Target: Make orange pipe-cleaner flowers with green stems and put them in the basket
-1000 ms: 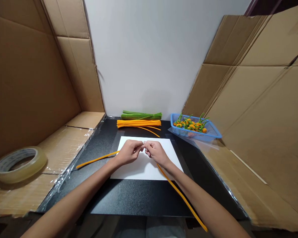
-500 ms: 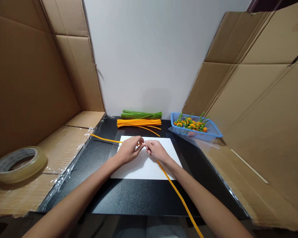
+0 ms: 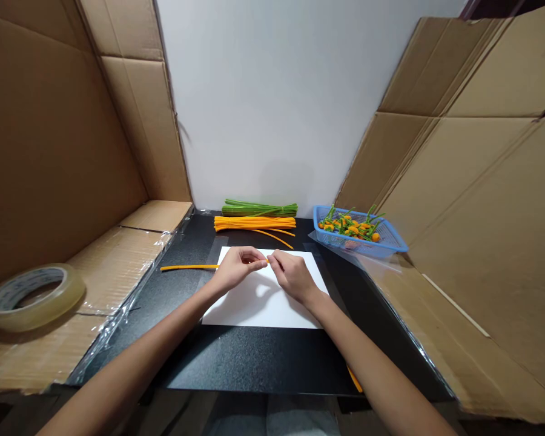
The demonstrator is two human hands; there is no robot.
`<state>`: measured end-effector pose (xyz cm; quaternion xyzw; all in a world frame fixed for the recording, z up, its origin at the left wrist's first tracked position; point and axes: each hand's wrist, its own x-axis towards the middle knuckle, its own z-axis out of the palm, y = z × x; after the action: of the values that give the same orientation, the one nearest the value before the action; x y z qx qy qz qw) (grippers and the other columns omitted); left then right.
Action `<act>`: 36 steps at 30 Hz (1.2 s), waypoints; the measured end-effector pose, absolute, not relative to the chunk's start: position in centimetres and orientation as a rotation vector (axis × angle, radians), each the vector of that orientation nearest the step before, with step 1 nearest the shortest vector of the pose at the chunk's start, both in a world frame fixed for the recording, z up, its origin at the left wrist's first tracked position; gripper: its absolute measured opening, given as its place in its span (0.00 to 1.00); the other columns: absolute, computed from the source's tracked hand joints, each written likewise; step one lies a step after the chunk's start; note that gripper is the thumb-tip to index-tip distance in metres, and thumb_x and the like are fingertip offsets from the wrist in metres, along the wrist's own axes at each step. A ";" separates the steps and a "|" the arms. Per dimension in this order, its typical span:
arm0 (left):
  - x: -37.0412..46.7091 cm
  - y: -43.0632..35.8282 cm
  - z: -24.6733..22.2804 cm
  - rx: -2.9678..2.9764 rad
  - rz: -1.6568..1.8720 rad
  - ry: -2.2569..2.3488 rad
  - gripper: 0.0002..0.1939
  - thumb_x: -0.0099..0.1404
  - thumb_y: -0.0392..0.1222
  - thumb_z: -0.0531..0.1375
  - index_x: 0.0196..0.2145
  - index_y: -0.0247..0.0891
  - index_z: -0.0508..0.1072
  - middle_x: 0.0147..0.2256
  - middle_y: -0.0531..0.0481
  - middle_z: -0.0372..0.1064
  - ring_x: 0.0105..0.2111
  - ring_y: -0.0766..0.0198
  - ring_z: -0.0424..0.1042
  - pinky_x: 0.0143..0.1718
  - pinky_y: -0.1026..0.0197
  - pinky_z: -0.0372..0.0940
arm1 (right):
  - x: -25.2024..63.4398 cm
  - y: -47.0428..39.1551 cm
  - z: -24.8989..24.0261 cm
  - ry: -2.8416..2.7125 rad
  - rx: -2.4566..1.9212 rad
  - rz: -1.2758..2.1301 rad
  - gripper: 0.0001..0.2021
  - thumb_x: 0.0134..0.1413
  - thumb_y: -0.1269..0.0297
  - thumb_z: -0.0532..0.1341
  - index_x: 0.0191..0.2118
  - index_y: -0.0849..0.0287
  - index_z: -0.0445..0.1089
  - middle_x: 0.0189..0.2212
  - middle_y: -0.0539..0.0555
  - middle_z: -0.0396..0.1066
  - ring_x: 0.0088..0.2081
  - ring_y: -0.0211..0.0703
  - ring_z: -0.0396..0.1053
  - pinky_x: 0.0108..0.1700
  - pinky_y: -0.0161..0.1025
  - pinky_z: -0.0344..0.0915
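Note:
Over the white sheet of paper (image 3: pixel 254 303), my left hand (image 3: pixel 238 266) and my right hand (image 3: pixel 295 275) meet fingertip to fingertip. Both pinch an orange pipe cleaner (image 3: pixel 188 267) between them. One length of it sticks out to the left past my left hand, above the black table. Another orange piece shows from under my right forearm near the table's front edge; the stretch between is hidden. Behind the paper lie a bundle of orange pipe cleaners (image 3: pixel 254 223) with a few loose strands, and a bundle of green pipe cleaners (image 3: pixel 258 208).
A blue plastic basket (image 3: pixel 390 247) at the back right holds several small orange and green pieces. On the left, a roll of clear tape (image 3: pixel 72 290) rests on cardboard. Cardboard walls (image 3: pixel 481 200) stand at both sides, and a thin pale stick (image 3: pixel 456 304) lies at right.
My right hand has turned, its back now more upward. The pipe cleaner's right length has swung under my right forearm, and its left end has dipped and levelled.

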<state>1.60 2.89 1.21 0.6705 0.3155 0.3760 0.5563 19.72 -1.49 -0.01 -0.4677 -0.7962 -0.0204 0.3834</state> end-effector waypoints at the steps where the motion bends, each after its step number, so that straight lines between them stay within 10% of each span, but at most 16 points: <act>1: 1.6 2.8 1.3 1.573 0.889 0.753 0.16 0.53 0.50 0.70 0.30 0.33 0.76 0.30 0.46 0.76 0.32 0.62 0.73 0.39 0.59 0.65 | 19.8 -1.5 0.0 -2.040 -1.184 -0.070 0.14 0.69 0.65 0.51 0.29 0.56 0.62 0.23 0.51 0.68 0.25 0.39 0.63 0.30 0.37 0.54; 25: 1.0 2.4 2.0 2.154 1.009 0.941 0.09 0.59 0.46 0.68 0.28 0.38 0.77 0.30 0.49 0.74 0.34 0.60 0.70 0.37 0.60 0.60 | 20.4 -1.4 0.2 -2.299 -1.023 -0.256 0.15 0.71 0.64 0.49 0.33 0.58 0.66 0.26 0.53 0.70 0.28 0.40 0.65 0.32 0.37 0.56; 36: 1.2 1.6 1.2 2.654 1.310 0.869 0.09 0.70 0.37 0.57 0.30 0.39 0.73 0.32 0.47 0.75 0.34 0.59 0.65 0.38 0.56 0.53 | 18.4 -2.3 0.6 -1.871 -1.223 0.293 0.17 0.69 0.60 0.51 0.27 0.56 0.63 0.21 0.48 0.65 0.23 0.37 0.62 0.31 0.36 0.55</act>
<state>1.19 1.64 1.21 0.8600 0.2815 0.4246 0.0286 18.45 -2.27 0.58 -0.4899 -0.7496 0.1176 0.4292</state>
